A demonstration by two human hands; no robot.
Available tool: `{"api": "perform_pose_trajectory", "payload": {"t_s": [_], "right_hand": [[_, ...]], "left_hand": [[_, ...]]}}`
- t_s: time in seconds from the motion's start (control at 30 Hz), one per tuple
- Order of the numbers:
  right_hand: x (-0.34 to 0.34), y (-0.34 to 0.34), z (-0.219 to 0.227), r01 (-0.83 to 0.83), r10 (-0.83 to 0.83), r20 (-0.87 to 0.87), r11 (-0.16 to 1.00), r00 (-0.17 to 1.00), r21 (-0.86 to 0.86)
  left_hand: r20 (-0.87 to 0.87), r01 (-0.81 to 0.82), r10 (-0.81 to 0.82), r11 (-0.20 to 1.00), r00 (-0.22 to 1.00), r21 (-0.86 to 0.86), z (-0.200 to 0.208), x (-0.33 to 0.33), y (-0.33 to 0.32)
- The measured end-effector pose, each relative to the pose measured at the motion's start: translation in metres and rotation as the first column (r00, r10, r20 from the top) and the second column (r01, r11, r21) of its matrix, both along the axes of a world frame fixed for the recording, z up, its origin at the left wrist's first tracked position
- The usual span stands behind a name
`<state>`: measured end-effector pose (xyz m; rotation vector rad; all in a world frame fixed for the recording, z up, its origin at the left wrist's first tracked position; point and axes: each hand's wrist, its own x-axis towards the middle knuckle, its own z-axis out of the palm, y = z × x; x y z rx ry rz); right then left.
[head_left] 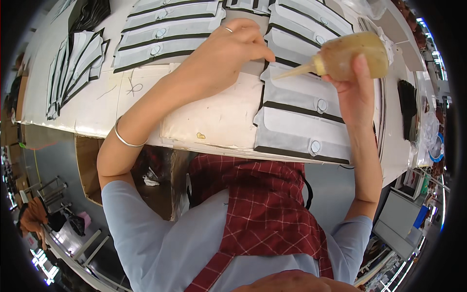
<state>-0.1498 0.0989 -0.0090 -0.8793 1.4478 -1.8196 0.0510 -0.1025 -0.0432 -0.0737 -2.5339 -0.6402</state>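
My right hand (354,95) is wrapped round a squeeze bottle (352,51) of cloudy amber liquid. Its thin nozzle (294,71) points left and slightly down, over the upper left part of one flat grey-white piece (292,87) with black edging. That piece belongs to an overlapping column running away from me; a small round disc (321,105) shows on it. Beside the column's left edge, my left hand (233,48) hovers or rests with loosely bent fingers, a fingertip near the pieces' border. Nothing shows in it, and its thumb is hidden.
A second column of similar pieces (165,46) lies far left of centre. Fanned pieces (73,73) and a black stack (90,14) lie at the table's left. Another black bundle (407,109) sits at the right. Below the table's front edge stands an open cardboard box (90,170).
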Motion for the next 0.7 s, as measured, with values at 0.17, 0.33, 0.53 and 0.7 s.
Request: {"api": "perform_pose_trajectory", "payload": {"t_s": [0.17,0.33,0.53,0.7], "right_hand": [[0.001,-0.014,-0.003,-0.014,0.016,-0.088,1.0,0.996,0.023],[0.002,-0.016,-0.007,-0.016,0.017,-0.081,1.0,0.997,0.023],[0.007,-0.003,-0.006,-0.071,0.073,-0.047,0.996,0.996,0.054],[0.013,0.006,-0.007,-0.096,0.097,0.001,0.992,0.995,0.083]], "left_hand": [[0.047,0.022,-0.019,0.996,0.999,-0.083,-0.004,-0.014,0.001],[0.08,0.007,-0.001,0.997,0.997,-0.071,-0.004,-0.013,0.001],[0.075,-0.015,0.022,0.996,0.997,-0.092,-0.005,-0.013,0.002],[0.07,-0.011,0.019,0.994,0.997,-0.112,-0.004,-0.013,0.001]]}}
